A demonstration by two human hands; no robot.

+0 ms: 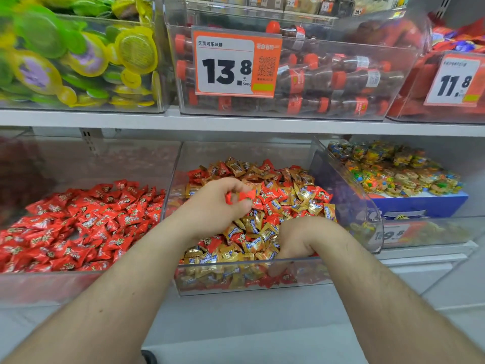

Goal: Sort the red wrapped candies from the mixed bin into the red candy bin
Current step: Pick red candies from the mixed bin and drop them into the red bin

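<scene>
Hands: my left hand (219, 199) is raised over the mixed bin (249, 264), fingers and thumb pinching a red candy (240, 197). My right hand (294, 241) is dug into the near right corner of the same bin, fingers curled down among the wrappers; I cannot tell whether it holds anything.
Held candy: clear of the pile, above the left half of the mixed bin, not yet over the red candy bin (52, 282).
Mixed bin: clear-walled, on the lower shelf (425, 254), filled with gold candies (252, 224) and red ones interleaved. Many red pieces remain, so I judge the sort far from finished.
Red candy bin: just left of the mixed bin, walls side by side, holding red wrappers only.
Neighbours: a bin of multicoloured sweets (393, 172) to the right; cola-bottle candy behind a 13.8 price tag (236, 61) on the shelf above.
Next step (judgement): carry my left hand left across the dividing walls and release.
Risk 1: the pinch is at the wrapper, which is slick; a loose hold could drop the piece back or into the gap between bins.
Risk 2: my buried right hand could scoop a gold piece along with red ones, contaminating the red bin.
Risk 3: raking near the front wall could push wrappers over the rim onto the floor.
</scene>
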